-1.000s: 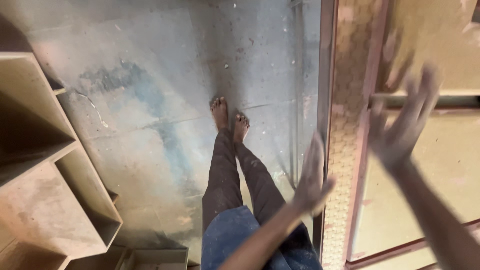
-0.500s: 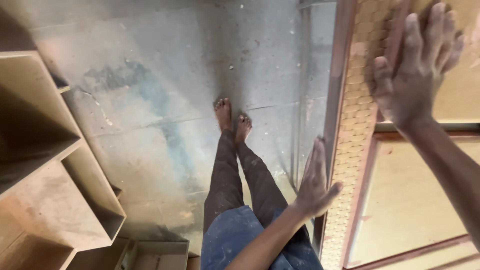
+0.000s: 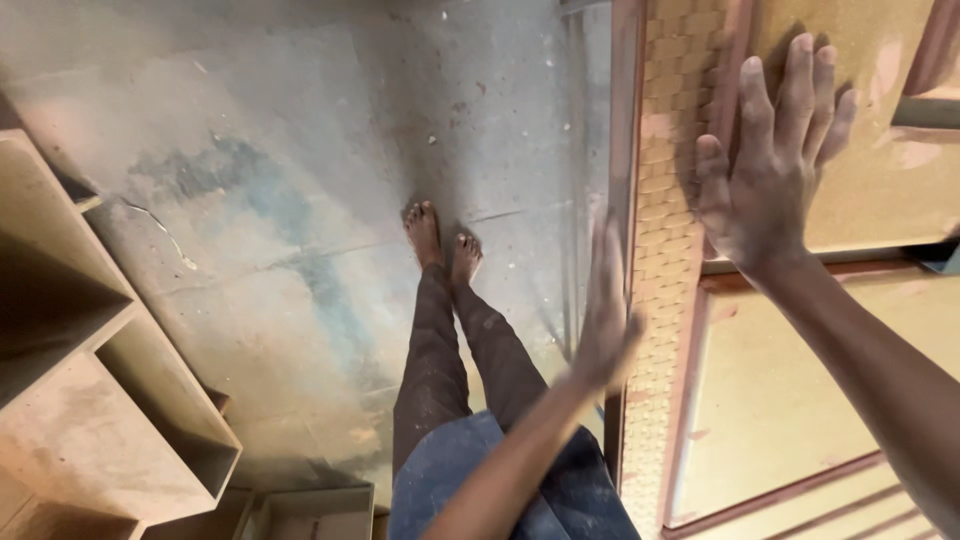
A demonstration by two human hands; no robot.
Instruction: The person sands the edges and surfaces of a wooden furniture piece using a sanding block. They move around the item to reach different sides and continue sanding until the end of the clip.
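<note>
Both hands open, gripping nothing: right hand point(image 3: 775, 175) flat on the upright panel point(image 3: 670, 250), left hand point(image 3: 605, 310) at its edge.

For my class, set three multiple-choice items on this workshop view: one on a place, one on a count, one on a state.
1. Where does the right hand rest?
A. on the framed panel
B. on the floor
C. on the shelf unit

2. How many bare feet show on the concrete floor?
A. one
B. two
C. four

3. How is the left hand held?
A. clenched
B. flat, fingers straight
C. around a tool

Key: 1 A, palm lies against the panel; 2 B, both stand side by side; 3 B, open at the woven strip.
</note>
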